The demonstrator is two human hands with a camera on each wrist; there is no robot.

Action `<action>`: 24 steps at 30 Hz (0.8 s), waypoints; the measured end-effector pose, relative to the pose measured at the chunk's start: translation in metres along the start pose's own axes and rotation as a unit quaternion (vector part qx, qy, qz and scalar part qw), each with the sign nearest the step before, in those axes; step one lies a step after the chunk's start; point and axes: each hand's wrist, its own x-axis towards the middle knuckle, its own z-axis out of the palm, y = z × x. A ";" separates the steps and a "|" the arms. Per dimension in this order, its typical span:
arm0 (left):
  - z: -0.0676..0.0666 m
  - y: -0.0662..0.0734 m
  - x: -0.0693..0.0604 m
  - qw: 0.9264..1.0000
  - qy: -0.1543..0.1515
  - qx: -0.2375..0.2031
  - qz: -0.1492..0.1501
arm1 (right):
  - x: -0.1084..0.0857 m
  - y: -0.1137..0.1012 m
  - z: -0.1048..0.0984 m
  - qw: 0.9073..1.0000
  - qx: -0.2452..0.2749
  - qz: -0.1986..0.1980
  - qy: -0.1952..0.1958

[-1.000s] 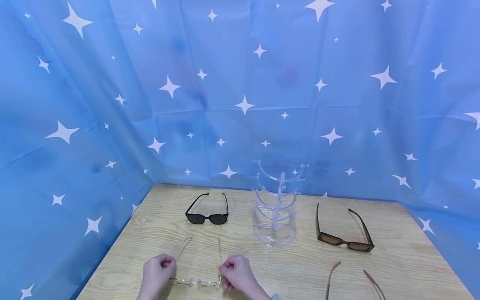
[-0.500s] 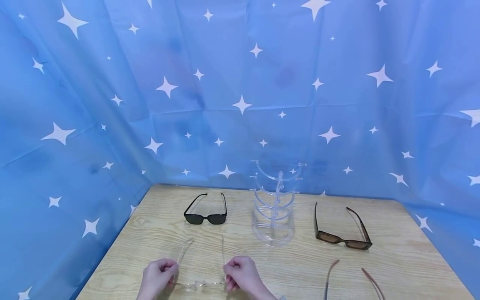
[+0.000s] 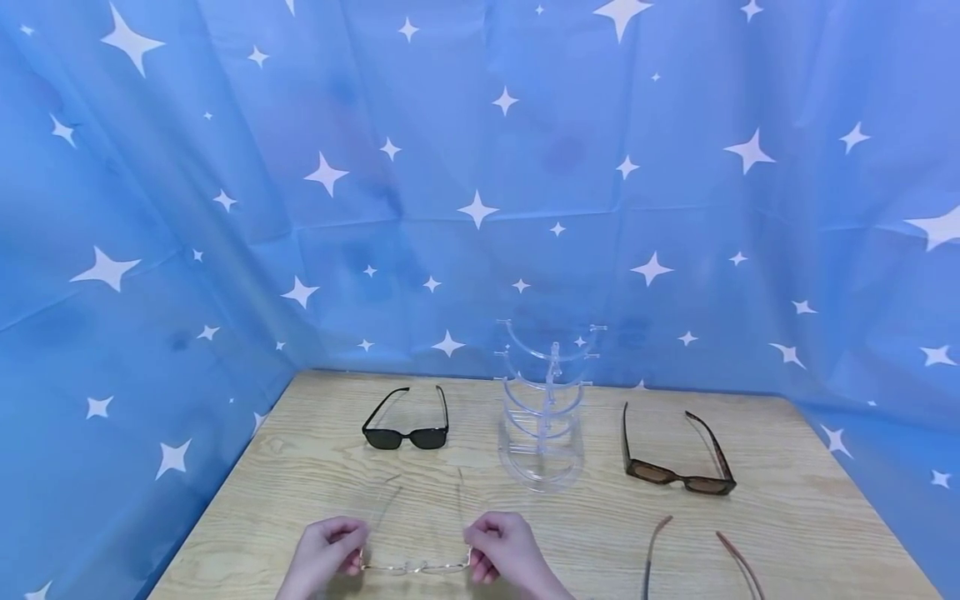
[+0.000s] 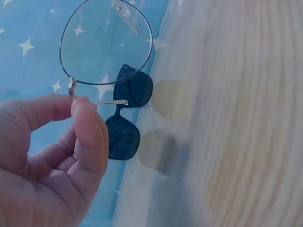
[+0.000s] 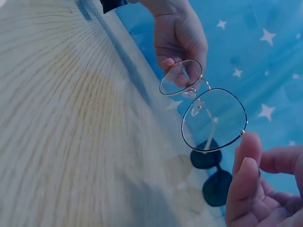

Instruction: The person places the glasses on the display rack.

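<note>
A pair of thin-rimmed eyeglasses point(image 5: 214, 88) with clear lenses is held just above the front of the table, its temples unfolded and pointing away from me. My left hand point(image 3: 327, 552) pinches the frame at its left hinge between thumb and fingers; the left wrist view shows the round metal rim point(image 4: 152, 45) right above the fingertips. At the other hinge my right hand point(image 3: 512, 550) pinches the frame the same way. Beyond the glasses lies a pair of black sunglasses point(image 3: 406, 437), lenses toward me. A clear tiered display stand point(image 3: 542, 433) stands to their right.
Brown tortoiseshell sunglasses point(image 3: 678, 477) lie unfolded at the right of the wooden table point(image 3: 255, 508). In front of them, brown temple tips point(image 3: 657, 533) of another pair show at the lower edge. A blue star-patterned curtain point(image 3: 420, 192) borders the table behind and at the left.
Both hands have moved a little to the right with the eyeglasses between them. The rest of the scene has slid slightly left in the view.
</note>
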 end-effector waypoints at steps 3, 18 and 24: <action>0.003 0.002 0.001 0.999 -0.025 -0.021 0.001 | -0.004 -0.002 -0.006 1.000 -0.001 -0.003 -0.001; 0.031 0.020 0.006 0.993 -0.107 -0.054 0.023 | -0.024 -0.009 -0.038 1.000 -0.015 -0.001 0.006; 0.046 0.025 0.010 0.992 -0.110 -0.058 0.028 | -0.032 -0.013 -0.050 1.000 -0.013 0.002 0.015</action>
